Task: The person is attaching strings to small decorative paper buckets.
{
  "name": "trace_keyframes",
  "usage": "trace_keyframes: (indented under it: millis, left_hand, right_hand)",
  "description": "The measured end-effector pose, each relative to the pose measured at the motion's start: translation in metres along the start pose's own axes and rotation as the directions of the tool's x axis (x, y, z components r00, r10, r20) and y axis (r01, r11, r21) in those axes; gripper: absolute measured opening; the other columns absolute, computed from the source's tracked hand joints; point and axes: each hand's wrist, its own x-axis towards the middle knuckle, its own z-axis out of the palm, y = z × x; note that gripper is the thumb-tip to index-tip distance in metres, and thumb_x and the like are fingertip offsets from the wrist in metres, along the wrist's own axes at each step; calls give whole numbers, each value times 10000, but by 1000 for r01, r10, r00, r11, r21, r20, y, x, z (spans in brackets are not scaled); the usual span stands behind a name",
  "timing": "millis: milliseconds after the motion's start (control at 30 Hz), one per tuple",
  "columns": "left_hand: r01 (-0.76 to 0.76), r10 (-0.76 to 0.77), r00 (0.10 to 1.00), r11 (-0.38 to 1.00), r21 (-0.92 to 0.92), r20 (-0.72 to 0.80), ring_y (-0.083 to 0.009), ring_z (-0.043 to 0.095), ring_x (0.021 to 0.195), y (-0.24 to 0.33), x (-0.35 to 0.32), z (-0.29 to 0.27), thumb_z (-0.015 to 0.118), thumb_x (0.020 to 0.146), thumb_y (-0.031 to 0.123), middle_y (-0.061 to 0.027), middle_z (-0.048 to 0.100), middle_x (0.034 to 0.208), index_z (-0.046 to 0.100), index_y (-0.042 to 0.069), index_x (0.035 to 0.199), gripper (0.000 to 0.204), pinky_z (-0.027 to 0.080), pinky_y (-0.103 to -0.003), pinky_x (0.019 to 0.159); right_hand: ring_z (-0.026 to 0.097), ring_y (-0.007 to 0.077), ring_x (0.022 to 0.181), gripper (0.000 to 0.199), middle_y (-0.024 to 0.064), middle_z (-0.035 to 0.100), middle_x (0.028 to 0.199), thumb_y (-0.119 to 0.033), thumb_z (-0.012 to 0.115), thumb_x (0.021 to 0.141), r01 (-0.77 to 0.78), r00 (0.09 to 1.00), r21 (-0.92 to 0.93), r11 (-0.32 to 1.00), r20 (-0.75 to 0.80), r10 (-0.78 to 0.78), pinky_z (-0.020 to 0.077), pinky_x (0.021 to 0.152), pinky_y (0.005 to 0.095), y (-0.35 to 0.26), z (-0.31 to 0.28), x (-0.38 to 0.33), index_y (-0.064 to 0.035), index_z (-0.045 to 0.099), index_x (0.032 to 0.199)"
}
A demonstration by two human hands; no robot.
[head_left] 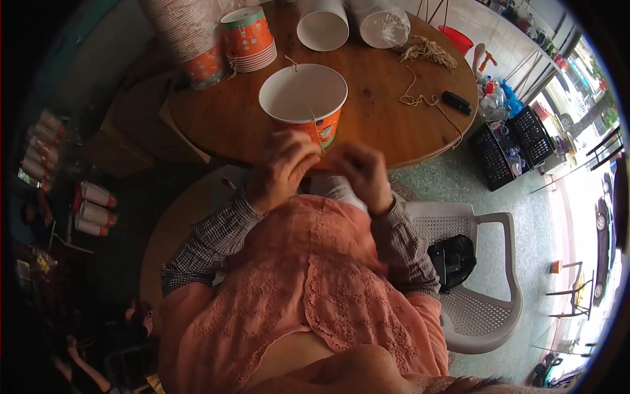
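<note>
A paper bucket (pixel 303 88), white inside and orange with a printed pattern outside, stands open-topped at the table's near edge. A thin string (pixel 311 105) crosses its mouth from a knot at the far rim and hangs down the near side. My left hand (pixel 283 169) is closed at the bucket's front, its fingertips pinched where the string comes down. Close beside it on the right, my right hand (pixel 362 172) is curled and blurred by motion; what its fingers hold, if anything, is hidden.
Stacked orange paper buckets (pixel 249 41) and a tall stack of wrapped ones (pixel 180 39) stand at the table's far left. White tubs in plastic (pixel 323 29), a bundle of strings (pixel 430 52), loose string (pixel 420 100) and a black object (pixel 457 102) lie around. A grey chair (pixel 482 322) is at right.
</note>
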Motion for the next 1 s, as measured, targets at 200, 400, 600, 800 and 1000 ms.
trace_keyframes:
  millis: [200,400,600,800,1000]
  left_hand:
    - [20,-20,1000,985,173,-2,-261,609,941,-51,16,5,626,861,142,-98,655,933,605,57,1040,199,387,-380,927]
    - [327,-287,935,925,-193,207,-229,663,740,-63,31,10,627,861,104,-120,685,823,663,19,944,124,506,-326,746]
    - [439,-363,887,853,-282,284,-110,645,754,-67,39,12,609,872,57,-89,701,857,656,-11,963,123,516,-259,686]
    - [524,-440,850,758,-389,290,-111,631,742,-67,38,14,604,872,41,-96,679,856,637,-15,998,142,518,-262,688]
    - [431,-337,891,839,-333,304,-156,641,801,-68,40,13,573,863,-6,-109,669,873,607,-16,992,134,517,-289,730]
  right_hand:
    - [462,48,550,100,-28,531,672,-112,590,909,64,789,61,996,-614,-13,358,474,212,8,-62,46,-16,615,914]
    - [590,254,803,93,55,608,903,-64,657,723,457,876,-650,607,211,-434,462,646,332,32,-14,14,-85,661,813]
    - [545,220,1014,149,24,611,992,-171,612,713,548,827,-759,352,426,-367,398,926,434,31,17,9,-131,655,851]
    - [584,217,1003,156,47,643,896,-122,592,693,596,778,-732,330,426,-462,315,1069,517,41,24,10,-103,666,829]
    - [586,211,1038,206,55,645,996,-138,613,680,627,747,-721,296,448,-491,321,1065,527,45,27,16,-108,657,880]
